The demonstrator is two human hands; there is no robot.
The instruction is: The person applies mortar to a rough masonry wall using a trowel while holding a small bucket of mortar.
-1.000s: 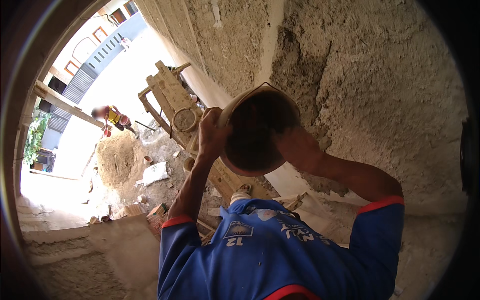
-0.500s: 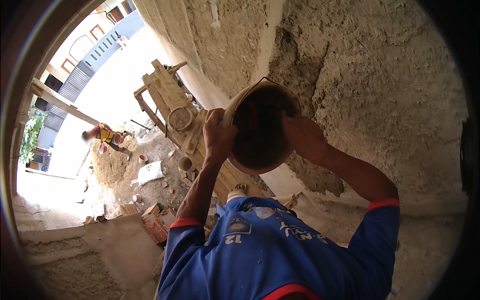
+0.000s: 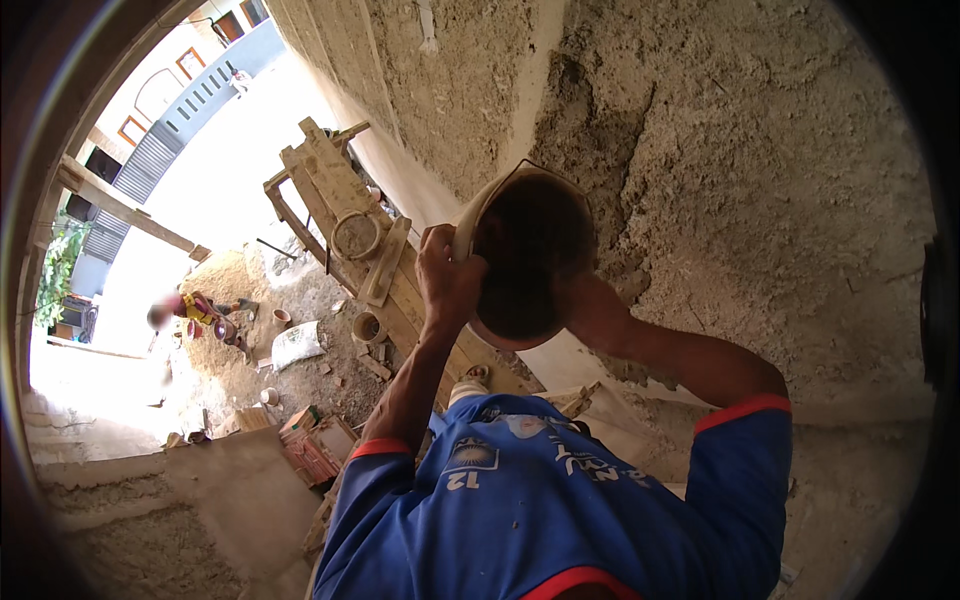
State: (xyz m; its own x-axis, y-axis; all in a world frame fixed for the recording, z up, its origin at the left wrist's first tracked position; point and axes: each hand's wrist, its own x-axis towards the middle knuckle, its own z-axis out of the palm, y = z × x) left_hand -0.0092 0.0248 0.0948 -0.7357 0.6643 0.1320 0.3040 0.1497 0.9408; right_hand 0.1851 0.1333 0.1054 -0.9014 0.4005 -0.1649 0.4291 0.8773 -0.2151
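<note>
A bucket (image 3: 528, 255) with a wire handle is tipped so that its dark mouth faces me, close to the rough mortared wall (image 3: 760, 220). My left hand (image 3: 450, 280) is closed on its left rim, thumb to the inside. At the lower right of the mouth is my right hand (image 3: 596, 312), reaching over the rim into the bucket. Its fingers are lost in shadow and blur, so what they touch does not show. The inside is too dark to make out any contents.
I stand on a plank scaffold (image 3: 400, 310). On it lie a round pan (image 3: 357, 237) and a narrow board (image 3: 387, 265). Below are a small bucket (image 3: 367, 327), a white sack (image 3: 298, 343) and a sand pile (image 3: 222, 290), where a person (image 3: 195, 308) bends over with buckets.
My right hand has moved down along the bucket's right side, and the bucket has shifted slightly. The person below has bent down, with the buckets lower at the sand.
</note>
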